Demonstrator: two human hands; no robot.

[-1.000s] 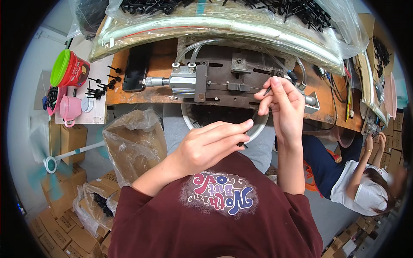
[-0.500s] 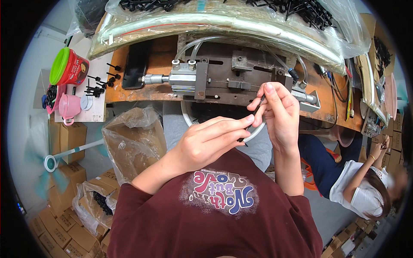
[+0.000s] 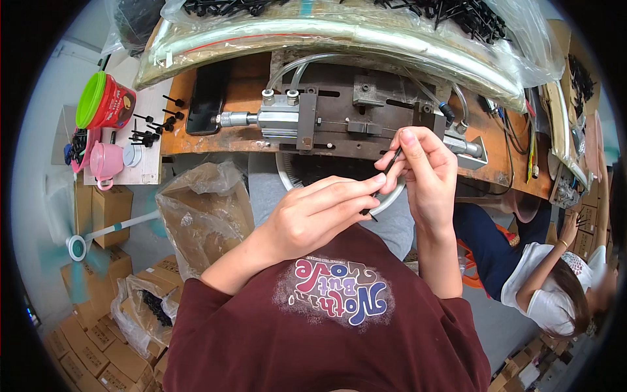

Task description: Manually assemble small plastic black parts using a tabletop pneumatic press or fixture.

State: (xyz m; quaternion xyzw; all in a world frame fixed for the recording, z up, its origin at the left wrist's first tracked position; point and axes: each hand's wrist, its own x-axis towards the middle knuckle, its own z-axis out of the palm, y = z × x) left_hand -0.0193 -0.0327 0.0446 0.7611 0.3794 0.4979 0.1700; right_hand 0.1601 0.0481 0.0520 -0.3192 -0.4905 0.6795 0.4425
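Note:
In front of my chest, both hands are raised close together. My right hand (image 3: 428, 173) pinches a thin black rod-like part (image 3: 393, 159) between thumb and fingers, its line slanting down toward the other hand. My left hand (image 3: 313, 212) is closed, fingers stretched together and bent over, with dark ends of thin black parts (image 3: 369, 213) poking out below its fingertips; how many it holds is hidden. Just beyond the hands lies a dark metal clamping fixture (image 3: 339, 140) with a silver air cylinder (image 3: 277, 123) at its left and another cylinder (image 3: 460, 144) at its right.
A black phone (image 3: 204, 108) and loose black headed parts (image 3: 147, 130) lie left, beside a red tub (image 3: 117, 104) and pink cup (image 3: 106, 162). A plastic-lined tray (image 3: 326, 39) of black parts spans the back. A plastic-lined carton (image 3: 206, 212) stands below. A co-worker (image 3: 548, 281) sits right.
My hands stay nearly in place, the right shifting very slightly right. At the far right, the co-worker's arm has reached up and away from the other hand.

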